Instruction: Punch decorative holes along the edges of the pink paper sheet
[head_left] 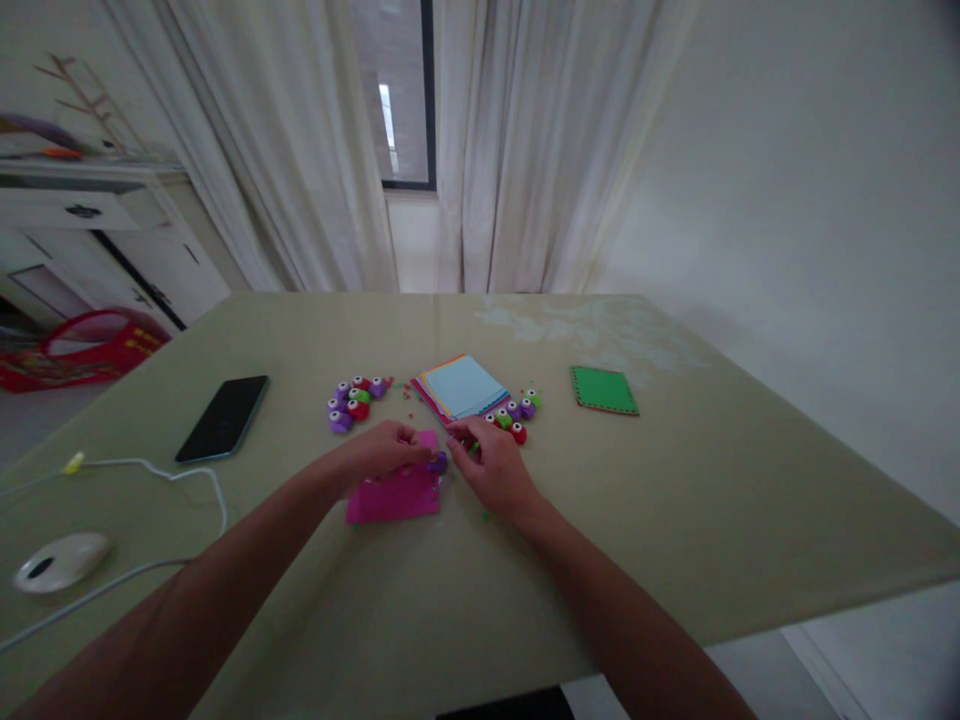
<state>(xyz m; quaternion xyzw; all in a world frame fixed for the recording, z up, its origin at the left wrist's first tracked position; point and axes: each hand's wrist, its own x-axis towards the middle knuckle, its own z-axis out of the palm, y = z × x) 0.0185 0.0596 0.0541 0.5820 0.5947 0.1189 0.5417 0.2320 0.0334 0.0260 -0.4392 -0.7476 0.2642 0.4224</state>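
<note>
Pink paper sheet (394,493) under a purple punch (438,462), near the table's (675,520) front edge.
I judge punching along its edge is in hand: my left hand (386,448) pins the sheet, my right hand (491,462) pinches the punch; next calls for a firm press. I count roughly seven punches (354,402) left, about five (514,412) right, one paper stack (461,388), one green sheet (604,390), one phone (223,417), one mouse (60,560).

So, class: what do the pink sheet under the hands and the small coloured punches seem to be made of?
Pink sheet: probably matte craft paper or thin foam; it lies thin, flat and dull. Punches: likely hard glossy plastic, given their bright colours, rounded shapes and small highlights. Both hands, left hand and right hand, rest at the sheet's top edge.
</note>
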